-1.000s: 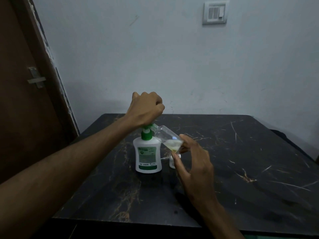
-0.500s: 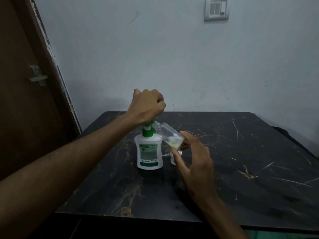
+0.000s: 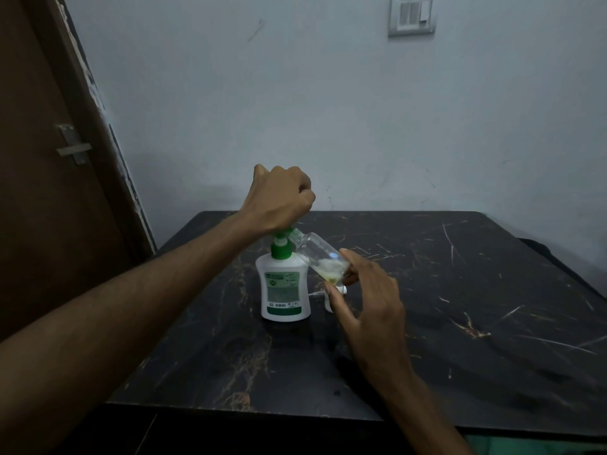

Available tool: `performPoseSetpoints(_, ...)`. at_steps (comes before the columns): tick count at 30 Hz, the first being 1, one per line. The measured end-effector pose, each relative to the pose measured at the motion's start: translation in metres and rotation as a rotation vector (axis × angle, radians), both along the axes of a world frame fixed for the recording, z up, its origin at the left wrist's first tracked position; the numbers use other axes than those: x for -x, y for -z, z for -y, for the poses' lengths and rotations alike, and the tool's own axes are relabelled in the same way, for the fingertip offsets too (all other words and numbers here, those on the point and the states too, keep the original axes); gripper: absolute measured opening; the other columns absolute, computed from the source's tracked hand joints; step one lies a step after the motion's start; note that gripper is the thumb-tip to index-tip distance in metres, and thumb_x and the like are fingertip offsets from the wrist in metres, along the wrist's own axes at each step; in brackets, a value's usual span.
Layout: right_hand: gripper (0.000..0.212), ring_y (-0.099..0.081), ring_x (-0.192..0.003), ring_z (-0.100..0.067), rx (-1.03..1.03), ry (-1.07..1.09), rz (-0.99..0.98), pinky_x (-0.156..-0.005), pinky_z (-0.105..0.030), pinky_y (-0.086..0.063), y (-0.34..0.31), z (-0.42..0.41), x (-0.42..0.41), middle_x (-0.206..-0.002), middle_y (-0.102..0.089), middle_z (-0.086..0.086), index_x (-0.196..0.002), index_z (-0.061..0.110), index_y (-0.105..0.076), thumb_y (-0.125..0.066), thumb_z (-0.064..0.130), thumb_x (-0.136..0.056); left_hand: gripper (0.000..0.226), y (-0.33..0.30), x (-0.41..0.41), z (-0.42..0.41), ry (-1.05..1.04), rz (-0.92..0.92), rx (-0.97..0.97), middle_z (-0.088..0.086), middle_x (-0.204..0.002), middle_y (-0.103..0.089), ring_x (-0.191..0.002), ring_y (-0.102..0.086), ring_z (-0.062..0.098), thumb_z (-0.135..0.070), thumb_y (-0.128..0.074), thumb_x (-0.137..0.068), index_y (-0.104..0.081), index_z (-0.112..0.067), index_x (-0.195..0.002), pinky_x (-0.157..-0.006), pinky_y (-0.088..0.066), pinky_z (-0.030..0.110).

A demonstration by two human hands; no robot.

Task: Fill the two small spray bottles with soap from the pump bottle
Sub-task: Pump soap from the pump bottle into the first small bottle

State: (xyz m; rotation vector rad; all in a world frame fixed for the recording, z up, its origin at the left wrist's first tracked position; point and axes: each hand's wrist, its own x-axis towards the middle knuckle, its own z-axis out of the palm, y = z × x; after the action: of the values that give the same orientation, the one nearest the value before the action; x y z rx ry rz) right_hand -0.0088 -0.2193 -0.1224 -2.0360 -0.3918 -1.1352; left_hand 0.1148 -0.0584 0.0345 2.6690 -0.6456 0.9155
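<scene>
A white pump bottle (image 3: 284, 290) with a green pump and label stands on the black marble table (image 3: 460, 307). My left hand (image 3: 279, 198) is a fist on top of the pump head, fingers curled over it. My right hand (image 3: 364, 300) pinches a small clear spray bottle (image 3: 323, 256) by its base, tilted with its open mouth against the green spout. A little pale yellowish soap lies in its lower end. A small white object (image 3: 328, 298), partly hidden behind my right hand, sits on the table beside the pump bottle.
The table stands against a pale wall with a switch plate (image 3: 412, 14) high up. A brown door (image 3: 42, 159) with a metal latch is at the left. The table's front edge (image 3: 262, 410) is near me.
The view has shifted slightly. Both hands stay on the pump head and the tilted small bottle, and the pump bottle has not moved on the table.
</scene>
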Motion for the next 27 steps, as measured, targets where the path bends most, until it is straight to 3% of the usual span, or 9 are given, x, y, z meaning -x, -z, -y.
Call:
performPoseSetpoints(5, 0.052, -0.061, -0.101, -0.007, -0.002, -0.002, -0.008, -0.095, -0.026, -0.043, 0.000, -0.001, 0.001, -0.118, -0.067, 0.004, -0.142, 0.015, -0.057, -0.066, 0.034, -0.095, 0.037, 0.003, 0.006, 0.002, 0.000, -0.029, 0.019, 0.000, -0.077, -0.072, -0.077, -0.065, 0.019, -0.030, -0.044, -0.082, -0.074, -0.011, -0.076, -0.093, -0.026, 0.040)
performPoseSetpoints(8, 0.052, -0.062, -0.102, -0.007, -0.005, -0.011, -0.007, -0.096, -0.027, -0.043, 0.000, 0.000, 0.000, -0.119, -0.067, 0.005, -0.141, 0.015, -0.057, -0.073, 0.027, -0.093, 0.033, 0.000, 0.009, 0.002, 0.009, -0.020, 0.021, -0.005, -0.076, -0.070, -0.075, -0.063, 0.016, -0.028, -0.045, -0.082, -0.074, -0.013, -0.076, -0.095, -0.027, 0.040)
performPoseSetpoints(14, 0.053, -0.063, -0.102, -0.010, -0.001, -0.009, -0.006, -0.097, -0.025, -0.041, 0.001, 0.000, -0.001, -0.119, -0.067, 0.004, -0.141, 0.014, -0.057, -0.076, 0.026, -0.093, 0.025, 0.004, 0.004, -0.001, -0.006, 0.005, 0.064, 0.007, -0.066, -0.068, -0.070, -0.065, 0.029, -0.009, -0.046, -0.080, -0.065, -0.005, -0.066, -0.091, -0.027, 0.037)
performPoseSetpoints(18, 0.052, -0.062, -0.104, -0.009, 0.004, -0.014, -0.012, -0.098, -0.025, -0.041, 0.001, 0.000, 0.000, -0.121, -0.067, 0.004, -0.141, 0.015, -0.057, -0.074, 0.026, -0.094, 0.026, 0.003, 0.005, -0.001, -0.013, -0.016, 0.032, 0.012, -0.064, -0.065, -0.069, -0.063, 0.034, -0.009, -0.043, -0.079, -0.062, 0.000, -0.064, -0.090, -0.028, 0.039)
performPoseSetpoints(22, 0.051, -0.061, -0.103, -0.006, 0.000, -0.008, -0.009, -0.096, -0.025, -0.041, 0.000, 0.000, 0.000, -0.120, -0.067, 0.005, -0.142, 0.017, -0.055, -0.063, 0.038, -0.096, 0.022, -0.003, 0.006, 0.002, -0.013, -0.049, -0.001, 0.019, -0.061, -0.060, -0.056, -0.047, 0.031, -0.012, -0.040, -0.075, -0.048, -0.010, -0.055, -0.096, -0.040, 0.046)
performPoseSetpoints(25, 0.050, -0.061, -0.104, -0.007, -0.002, -0.007, -0.007, -0.096, -0.027, -0.042, 0.000, 0.000, 0.000, -0.120, -0.067, 0.004, -0.142, 0.016, -0.056, -0.062, 0.037, -0.097, 0.019, -0.002, 0.010, 0.004, 0.004, -0.099, -0.005, 0.007, -0.052, -0.040, -0.053, -0.032, 0.022, -0.013, -0.039, -0.071, -0.041, -0.016, -0.053, -0.098, -0.045, 0.048)
performPoseSetpoints(27, 0.050, -0.061, -0.105, -0.009, 0.001, -0.008, -0.015, -0.097, -0.028, -0.043, 0.000, 0.000, 0.000, -0.121, -0.067, 0.003, -0.142, 0.017, -0.055, -0.065, 0.035, -0.097, 0.019, -0.001, 0.012, 0.004, 0.004, -0.108, 0.003, 0.003, -0.052, -0.037, -0.052, -0.030, 0.021, -0.013, -0.041, -0.072, -0.040, -0.017, -0.053, -0.096, -0.047, 0.048)
